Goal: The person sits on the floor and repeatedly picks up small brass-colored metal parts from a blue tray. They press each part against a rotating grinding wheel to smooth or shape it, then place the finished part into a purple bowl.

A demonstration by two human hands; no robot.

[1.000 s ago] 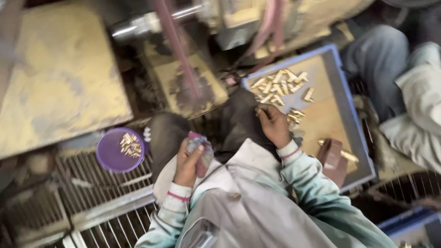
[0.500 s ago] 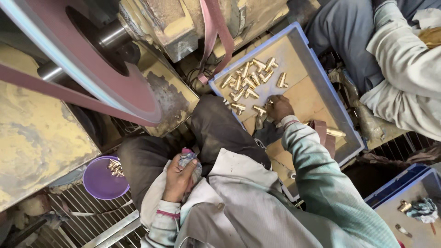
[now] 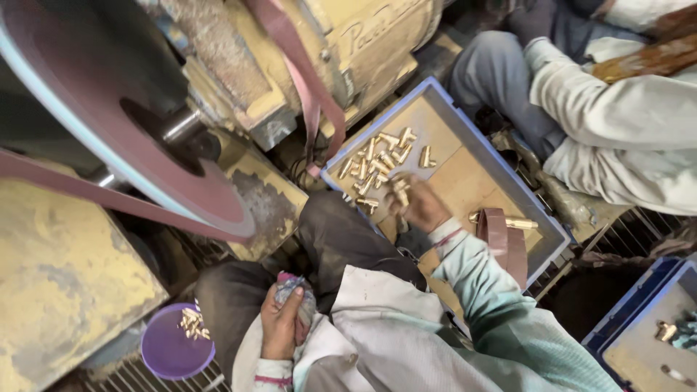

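Right hand at centre frame, reaching into the blue tray, fingers curled narrow over the small brass pieces scattered toward the tray's upper-left end; grip on any one piece impossible to tell. Left hand at lower centre, closed around a bunched cloth against the lap. Purple bowl with more brass pieces at lower left, well apart from both hands.

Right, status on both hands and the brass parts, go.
Right hand in blue tray, fingers on brass parts. Left hand gripping cloth at lap. Nothing blocking tray.
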